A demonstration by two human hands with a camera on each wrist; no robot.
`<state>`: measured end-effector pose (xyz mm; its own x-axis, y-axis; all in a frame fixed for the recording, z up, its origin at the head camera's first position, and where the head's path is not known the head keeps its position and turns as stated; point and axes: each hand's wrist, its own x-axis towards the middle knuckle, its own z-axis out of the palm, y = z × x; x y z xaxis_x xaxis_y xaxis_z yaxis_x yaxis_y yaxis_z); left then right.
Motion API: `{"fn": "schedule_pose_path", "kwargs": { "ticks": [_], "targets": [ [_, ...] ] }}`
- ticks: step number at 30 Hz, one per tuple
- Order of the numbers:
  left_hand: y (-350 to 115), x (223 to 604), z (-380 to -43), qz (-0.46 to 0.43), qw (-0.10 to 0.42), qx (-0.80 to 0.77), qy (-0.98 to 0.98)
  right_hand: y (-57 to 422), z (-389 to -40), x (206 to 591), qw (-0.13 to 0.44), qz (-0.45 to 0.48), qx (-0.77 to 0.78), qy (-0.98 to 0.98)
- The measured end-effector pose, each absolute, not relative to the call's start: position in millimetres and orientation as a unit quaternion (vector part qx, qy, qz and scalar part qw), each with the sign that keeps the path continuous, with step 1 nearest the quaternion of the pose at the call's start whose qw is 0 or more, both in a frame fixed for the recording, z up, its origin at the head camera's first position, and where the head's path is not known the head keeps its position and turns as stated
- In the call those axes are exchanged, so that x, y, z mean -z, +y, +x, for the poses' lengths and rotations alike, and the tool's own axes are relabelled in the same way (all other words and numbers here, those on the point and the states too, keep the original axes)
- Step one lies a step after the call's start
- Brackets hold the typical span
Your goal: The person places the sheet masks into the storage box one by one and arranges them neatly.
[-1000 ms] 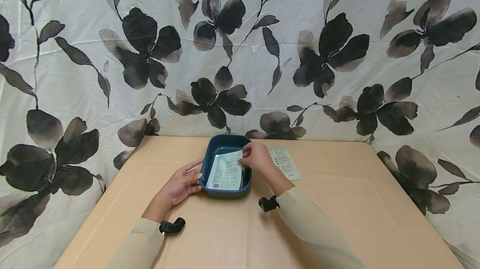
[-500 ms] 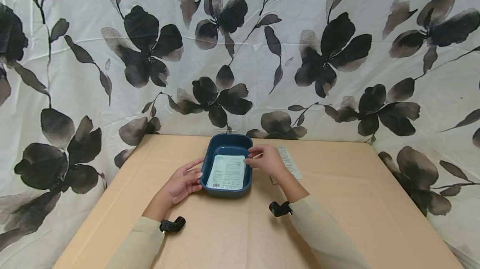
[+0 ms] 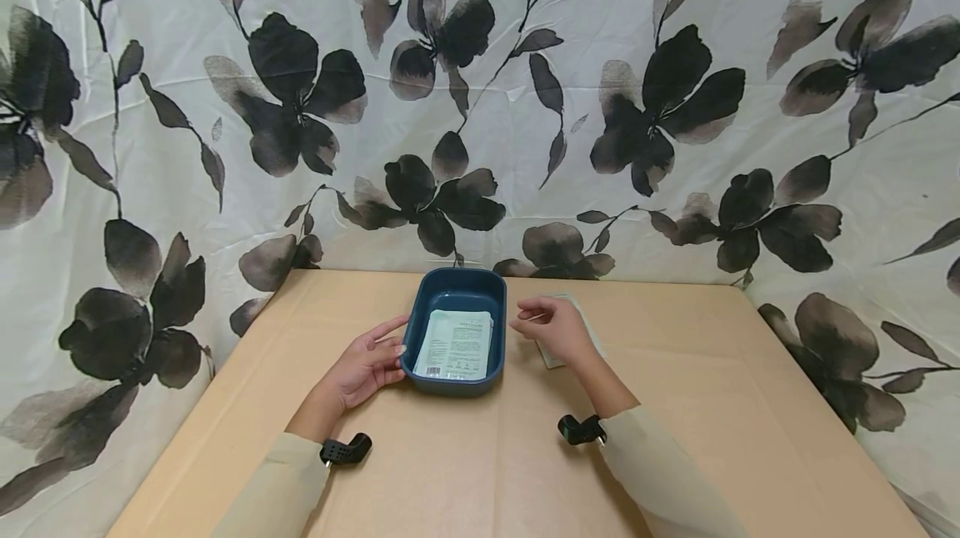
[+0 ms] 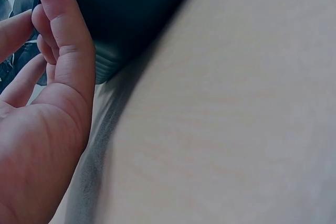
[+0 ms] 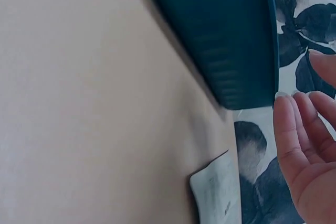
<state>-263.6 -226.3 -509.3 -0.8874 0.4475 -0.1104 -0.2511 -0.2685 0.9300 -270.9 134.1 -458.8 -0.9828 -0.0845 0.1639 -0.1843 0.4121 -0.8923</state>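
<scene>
A dark blue plastic bin (image 3: 459,388) stands upright near the back of the table. Flat inside it lies a pale green printed packet (image 3: 453,346), with the edge of another just showing under its right side. My left hand (image 3: 367,367) rests its fingers against the bin's left wall, and the left wrist view has the fingertips right at that wall (image 4: 126,14). To the right of the bin, my right hand (image 3: 558,329) hangs with fingers loosely bent and nothing between them. Beneath it, partly covered, is another pale packet (image 3: 555,361) on the table.
The light tan table (image 3: 450,471) ends at a back edge just behind the bin. A white cloth (image 3: 540,146) with dark flowers hangs behind and around it. Each wrist carries a small black camera, such as the one on the left wrist (image 3: 345,449).
My right hand has let go of the packet in the bin and moved right, out past the rim and over the packet on the table. The left hand has stayed at the bin.
</scene>
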Motion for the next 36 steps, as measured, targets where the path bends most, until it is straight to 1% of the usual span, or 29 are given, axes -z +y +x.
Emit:
{"fn": "schedule_pose_path", "kwargs": {
  "ticks": [10, 24, 36],
  "targets": [
    [-226.6, 509.3, -263.2, 0.105, 0.225, -0.793, 0.557, 155.0, -272.9, 472.8, 0.078, 0.06, -0.519, -0.849],
    [-226.5, 509.1, -263.8, 0.095, 0.225, -0.796, 0.554, 187.5, -284.7, 485.5, 0.084, 0.048, -0.532, -0.841],
    [-227.6, 512.1, -265.2, 0.117, 0.227, -0.794, 0.551, 209.9, -300.8, 490.5, 0.084, 0.013, -0.51, -0.856]
  ]
}}
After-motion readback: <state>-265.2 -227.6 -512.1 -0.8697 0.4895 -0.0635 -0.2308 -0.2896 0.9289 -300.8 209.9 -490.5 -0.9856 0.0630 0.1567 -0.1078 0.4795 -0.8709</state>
